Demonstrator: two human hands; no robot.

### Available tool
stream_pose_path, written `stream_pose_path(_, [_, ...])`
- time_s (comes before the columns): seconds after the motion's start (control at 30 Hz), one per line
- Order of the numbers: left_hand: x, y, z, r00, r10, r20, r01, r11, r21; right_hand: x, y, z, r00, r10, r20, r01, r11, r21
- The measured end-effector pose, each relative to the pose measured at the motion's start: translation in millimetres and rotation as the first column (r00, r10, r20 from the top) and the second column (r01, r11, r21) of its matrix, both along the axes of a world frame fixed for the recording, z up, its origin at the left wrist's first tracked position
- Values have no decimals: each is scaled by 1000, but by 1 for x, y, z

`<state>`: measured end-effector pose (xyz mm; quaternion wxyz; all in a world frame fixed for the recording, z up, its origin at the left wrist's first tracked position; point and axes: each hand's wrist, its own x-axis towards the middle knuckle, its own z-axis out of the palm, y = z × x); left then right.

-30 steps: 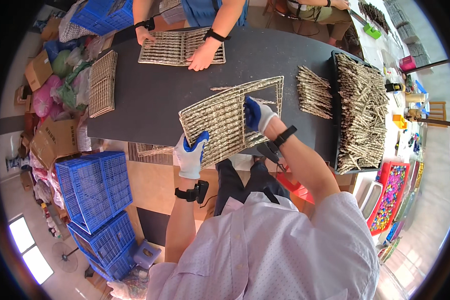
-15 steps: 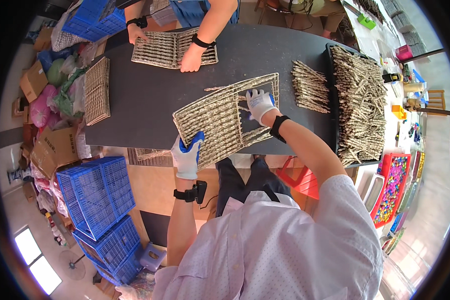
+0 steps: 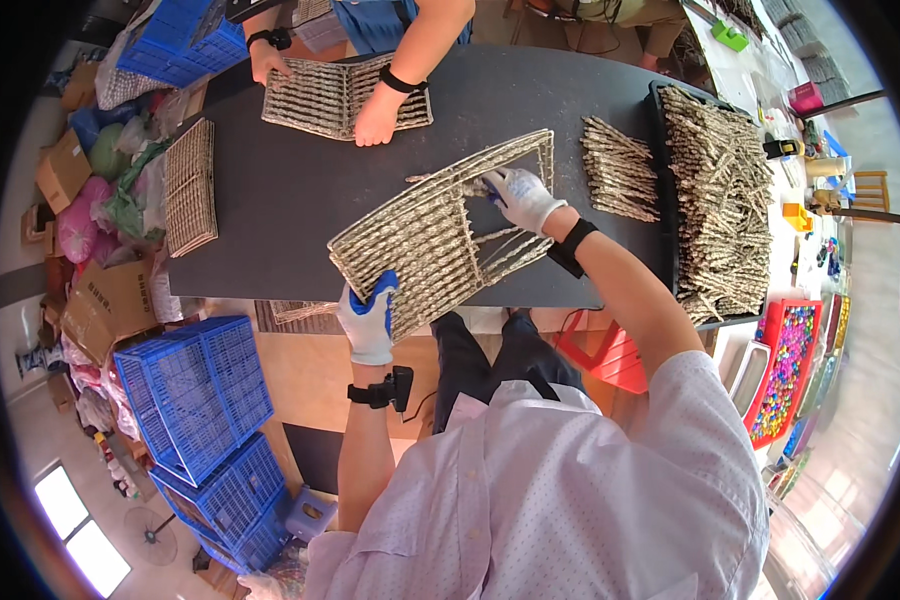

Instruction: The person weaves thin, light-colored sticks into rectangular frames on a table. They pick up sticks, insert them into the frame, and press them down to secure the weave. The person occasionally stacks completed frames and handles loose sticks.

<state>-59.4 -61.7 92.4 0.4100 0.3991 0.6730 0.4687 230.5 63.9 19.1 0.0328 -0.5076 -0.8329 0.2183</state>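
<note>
A folding wire-framed panel (image 3: 410, 255), its left part filled with rows of pale brown twisted strips, is held tilted above the dark table. My left hand (image 3: 368, 318), in a white glove with a blue palm, is closed round its lower left edge. My right hand (image 3: 525, 198), gloved alike, reaches over the frame's right part, where gaps show. Its fingers are closed at the end of a twisted strip (image 3: 475, 188) beside the filled rows; the fingertips are partly hidden. A few strips (image 3: 515, 255) cross the frame's lower right side.
Loose strips (image 3: 620, 168) lie right of the panel, beside a black tray (image 3: 660, 130) heaped with more. A finished-looking panel (image 3: 190, 188) lies at the table's left. Across the table, another person's hands (image 3: 375, 120) hold a similar panel (image 3: 315, 95). Blue crates (image 3: 195, 385) stand at lower left.
The panel has shifted a little left and turned, its right end rising. My left hand moved slightly left with it. My right hand has moved slightly left and up, towards the filled rows.
</note>
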Motion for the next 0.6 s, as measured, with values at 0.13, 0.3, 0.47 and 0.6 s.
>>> stream_pose_path(0.13, [-11, 7, -1, 1000, -4, 1, 4, 999, 38, 2, -4, -11, 981, 193, 0, -193, 981, 35])
stream_pose_path(0.3, [2, 3, 36, 977, -172, -126, 180, 982, 61, -10, 16, 2, 980, 62, 187, 11, 930, -369])
stream_pose_path(0.47, [36, -9, 84, 893, -293, -343, 347, 931, 109, -13, 25, -14, 925, -376, 53, 378, 926, -16])
stream_pose_path(0.6, [69, -13, 116, 765, -312, -563, 520, 816, 254, -7, 38, -29, 582, -802, -133, 796, 595, -108])
